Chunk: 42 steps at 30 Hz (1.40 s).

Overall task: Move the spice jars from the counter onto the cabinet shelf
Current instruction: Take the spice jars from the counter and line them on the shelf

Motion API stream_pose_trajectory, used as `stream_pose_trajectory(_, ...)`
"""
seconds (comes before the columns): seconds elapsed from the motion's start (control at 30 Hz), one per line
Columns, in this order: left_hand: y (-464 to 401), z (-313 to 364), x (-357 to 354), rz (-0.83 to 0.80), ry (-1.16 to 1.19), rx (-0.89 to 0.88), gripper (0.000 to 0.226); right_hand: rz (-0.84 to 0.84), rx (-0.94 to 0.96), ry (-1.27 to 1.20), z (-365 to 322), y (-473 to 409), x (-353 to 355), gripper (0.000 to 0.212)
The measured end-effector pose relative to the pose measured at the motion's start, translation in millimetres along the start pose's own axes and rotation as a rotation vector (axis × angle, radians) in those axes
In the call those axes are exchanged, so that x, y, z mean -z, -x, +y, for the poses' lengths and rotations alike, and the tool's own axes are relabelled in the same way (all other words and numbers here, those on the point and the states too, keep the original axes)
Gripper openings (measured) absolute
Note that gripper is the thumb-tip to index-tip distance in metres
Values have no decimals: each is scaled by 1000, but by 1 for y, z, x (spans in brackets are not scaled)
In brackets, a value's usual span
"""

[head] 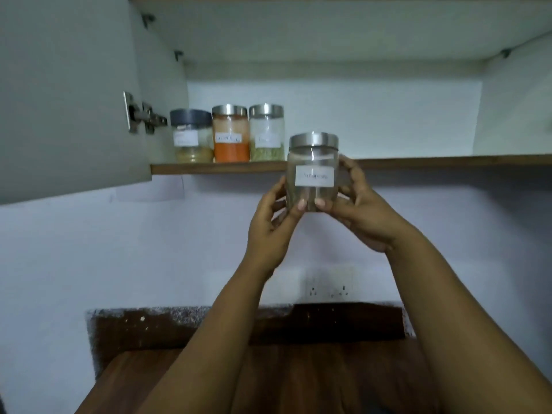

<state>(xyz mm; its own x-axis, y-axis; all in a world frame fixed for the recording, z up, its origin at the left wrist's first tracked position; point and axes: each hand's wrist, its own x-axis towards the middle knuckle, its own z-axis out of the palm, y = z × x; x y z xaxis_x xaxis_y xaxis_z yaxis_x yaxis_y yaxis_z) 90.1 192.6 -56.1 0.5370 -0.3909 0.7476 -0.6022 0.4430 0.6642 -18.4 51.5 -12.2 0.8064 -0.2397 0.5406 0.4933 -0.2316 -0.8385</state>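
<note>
Here, jar (pixel 313 171) label (blurred) unreadable.

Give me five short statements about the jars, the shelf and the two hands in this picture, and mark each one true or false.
1. Both hands, the left hand and the right hand, hold the clear glass jar with a steel lid and white label. True.
2. Five jars stand on the brown wooden cabinet shelf. False: three stand there.
3. The jar of orange powder stands between two other jars. True.
4. All shelf jars have steel lids. False: the leftmost jar has a dark grey lid.
5. The cabinet door is closed. False: it is open.
</note>
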Motion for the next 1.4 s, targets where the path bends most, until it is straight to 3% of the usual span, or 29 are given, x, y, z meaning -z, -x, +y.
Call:
stream_pose_trajectory(0.13, -60, 31, -17, -24, -24, -112, 52, 36, 95, 138, -48, -40, 20, 101)
stream_pose_trajectory(0.3, -112, 30, -20, -23, -119, -71, 55, 47, 73, 450, -71, -94, 44, 100)
stream_pose_trajectory(0.37, -122, 21, -17, 14, -344, -146, 55, 5, 19, 505, -68, -112, 51, 104)
stream_pose_trajectory(0.47, -123, -7, -4, 258, -869, -410, 40, -26, -123, 630, -56, -130, 58, 107)
stream_pose_trajectory(0.6, -117, -44, 15, 368, -1228, -621, 34, -36, -233, 703, -47, -151, 66, 109)
stream_pose_trajectory(1.4, -121, -49, 17, 400, -1225, -666, 30, -18, -267, 907, -29, -175, 50, 115)
